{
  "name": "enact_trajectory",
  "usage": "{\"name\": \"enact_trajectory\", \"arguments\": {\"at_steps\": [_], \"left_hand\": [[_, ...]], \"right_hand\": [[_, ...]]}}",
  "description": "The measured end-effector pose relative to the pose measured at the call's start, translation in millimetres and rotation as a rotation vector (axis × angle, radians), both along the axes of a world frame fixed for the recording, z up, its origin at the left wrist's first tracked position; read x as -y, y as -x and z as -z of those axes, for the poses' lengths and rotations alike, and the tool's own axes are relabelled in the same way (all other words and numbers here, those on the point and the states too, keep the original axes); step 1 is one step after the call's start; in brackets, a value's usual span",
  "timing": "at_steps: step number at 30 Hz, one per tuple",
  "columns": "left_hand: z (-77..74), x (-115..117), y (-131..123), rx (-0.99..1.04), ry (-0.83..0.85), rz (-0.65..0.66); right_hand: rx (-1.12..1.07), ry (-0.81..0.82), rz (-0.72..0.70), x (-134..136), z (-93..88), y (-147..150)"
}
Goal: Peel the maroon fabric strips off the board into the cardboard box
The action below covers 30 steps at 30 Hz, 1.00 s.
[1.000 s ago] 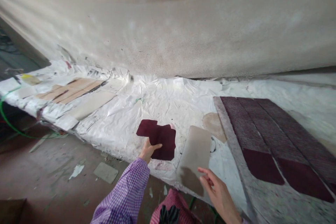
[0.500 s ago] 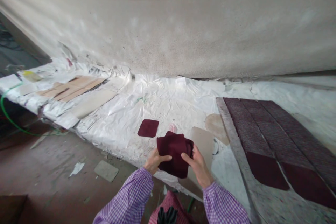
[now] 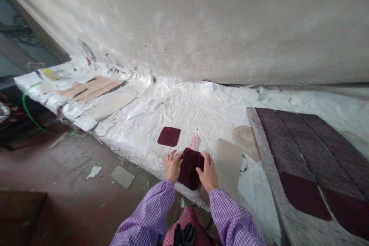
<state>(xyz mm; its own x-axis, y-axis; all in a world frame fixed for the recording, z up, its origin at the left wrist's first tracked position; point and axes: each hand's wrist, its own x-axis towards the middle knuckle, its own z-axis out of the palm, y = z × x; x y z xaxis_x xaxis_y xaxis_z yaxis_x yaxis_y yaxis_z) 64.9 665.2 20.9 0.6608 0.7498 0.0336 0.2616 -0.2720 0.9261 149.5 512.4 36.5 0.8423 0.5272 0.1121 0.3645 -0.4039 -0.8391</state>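
Note:
Between my two hands, at the front edge of the plastic-covered table (image 3: 138,132), is a small stack of dark maroon fabric pieces (image 3: 190,169). My left hand (image 3: 173,166) is at the stack's left side, its fingers and thumb bent around that edge. On the right side, my right hand (image 3: 209,172) presses its edge, the thumb lying on the top piece. A single maroon piece (image 3: 169,136) lies flat just beyond my left hand. A pink scrap (image 3: 195,142) rests behind the stack.
At right, a grey board (image 3: 265,153) bears striped maroon panels (image 3: 311,138) and two plain maroon pieces. Beside my right hand lies a beige sheet (image 3: 227,161). Cardboard (image 3: 95,87) lies at the left. Large pale cloth (image 3: 201,27) hangs behind the table.
The maroon stack, earlier fanned and held up between both hands, is now lower and more even. My hands have moved to its sides, and the view has shifted slightly left.

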Motion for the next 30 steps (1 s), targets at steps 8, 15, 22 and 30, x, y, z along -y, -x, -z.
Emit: {"name": "enact_trajectory", "arguments": {"at_steps": [8, 15, 22, 30], "left_hand": [[-24.7, -2, 2, 0.009, -0.210, 0.028], [-45.9, -12, 12, -0.073, -0.164, 0.174], [-0.8, 7, -4, -0.228, -0.288, 0.171], [14.0, -1, -14, -0.308, -0.340, 0.091]], "right_hand": [[0.105, 0.003, 0.032, 48, -0.3, -8], [0.067, -0.001, 0.066, 87, -15.8, -3], [0.105, 0.155, -0.056, 58, -10.2, -7], [0.234, 0.401, -0.199, -4, -15.3, -22]]}}
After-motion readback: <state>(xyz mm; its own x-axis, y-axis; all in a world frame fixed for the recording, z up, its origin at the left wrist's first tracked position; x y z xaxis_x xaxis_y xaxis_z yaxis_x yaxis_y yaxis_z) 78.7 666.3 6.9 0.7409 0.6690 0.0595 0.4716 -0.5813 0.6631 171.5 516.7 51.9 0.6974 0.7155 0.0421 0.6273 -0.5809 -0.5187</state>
